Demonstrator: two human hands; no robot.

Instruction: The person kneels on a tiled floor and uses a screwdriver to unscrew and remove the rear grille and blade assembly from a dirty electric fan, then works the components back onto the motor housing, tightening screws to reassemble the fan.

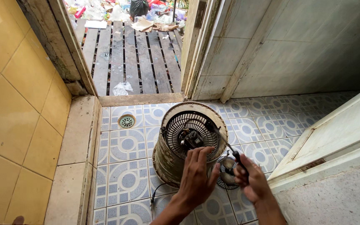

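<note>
Hands working on a round fan housing on the tiled floor.
The left hand [196, 175] is resting spread fingers [203, 153] on the fan housing's [176, 158] black grille [184, 125]; the right hand [251, 181] is clamping a screwdriver [226, 143], tip reaching the rim, above a small loose grille [226, 173] on the patterned floor [126, 179].

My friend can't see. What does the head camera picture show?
Two hands work on a round, dirty fan housing standing on a patterned tile floor. The left hand touches its black grille, and the right hand holds a screwdriver against it.
</note>
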